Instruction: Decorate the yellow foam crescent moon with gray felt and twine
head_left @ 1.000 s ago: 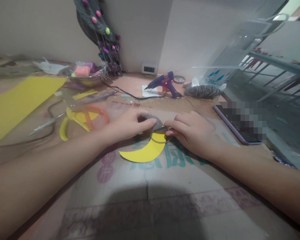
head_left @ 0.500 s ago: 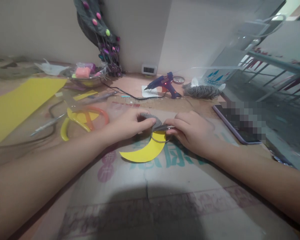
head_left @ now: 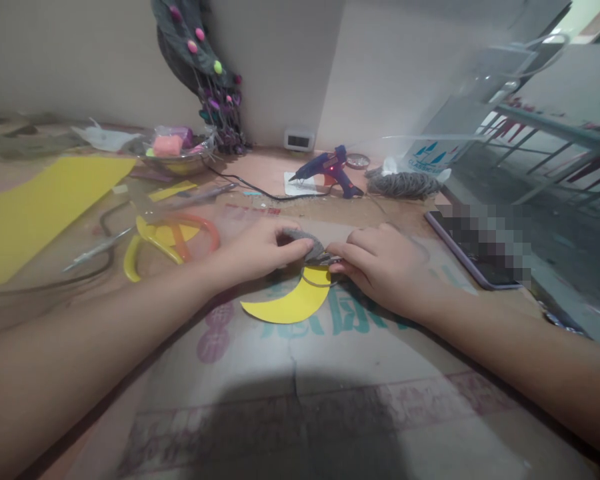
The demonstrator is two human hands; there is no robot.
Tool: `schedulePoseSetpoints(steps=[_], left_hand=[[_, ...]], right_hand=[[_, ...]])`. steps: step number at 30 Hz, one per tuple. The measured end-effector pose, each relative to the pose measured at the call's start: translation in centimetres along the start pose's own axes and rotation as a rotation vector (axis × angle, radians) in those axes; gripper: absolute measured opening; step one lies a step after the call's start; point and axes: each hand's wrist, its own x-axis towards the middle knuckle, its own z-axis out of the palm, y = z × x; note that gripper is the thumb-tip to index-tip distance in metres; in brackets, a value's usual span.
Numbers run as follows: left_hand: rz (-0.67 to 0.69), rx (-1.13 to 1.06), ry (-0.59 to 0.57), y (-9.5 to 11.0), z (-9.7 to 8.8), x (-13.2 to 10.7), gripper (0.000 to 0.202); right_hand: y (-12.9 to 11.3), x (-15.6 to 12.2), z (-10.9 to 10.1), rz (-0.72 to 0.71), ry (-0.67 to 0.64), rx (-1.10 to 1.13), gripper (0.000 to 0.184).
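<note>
A yellow crescent of foam sheet (head_left: 287, 305) lies on printed cardboard (head_left: 330, 373); its upper part is wrapped in grey yarn (head_left: 307, 241). My left hand (head_left: 257, 250) pinches the grey wrapped part from the left, fingers closed on it. My right hand (head_left: 380, 263) is closed on the crescent's upper tip, pressing a thin dark strand or small tool I cannot make out against it. The two hands almost touch above the crescent.
Yellow and orange scissors (head_left: 165, 240) and a yellow sheet (head_left: 35, 213) lie at left. A blue glue gun (head_left: 327, 170) with its cord, a grey yarn bundle (head_left: 403, 183) and a bowl of bits (head_left: 173, 150) sit further back. A phone (head_left: 475, 250) rests at right.
My right hand has slid slightly left toward the left hand, closing the gap over the crescent's tip. The crescent and the left hand have barely moved.
</note>
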Motion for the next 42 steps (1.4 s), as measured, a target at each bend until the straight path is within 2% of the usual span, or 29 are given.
schedulePoseSetpoints(steps=[20, 29, 42], left_hand=[[0.004, 0.009, -0.007, -0.29, 0.14, -0.04, 0.029], [-0.011, -0.028, 0.009, -0.02, 0.02, 0.03, 0.027], [0.019, 0.016, 0.024, -0.06, 0.09, 0.05, 0.027]], right_hand=[[0.17, -0.23, 0.25, -0.038, -0.020, -0.030, 0.028], [-0.17, -0.04, -0.14, 0.068, 0.042, 0.034, 0.028], [-0.40, 0.19, -0.15, 0.028, -0.004, 0.057, 0.028]])
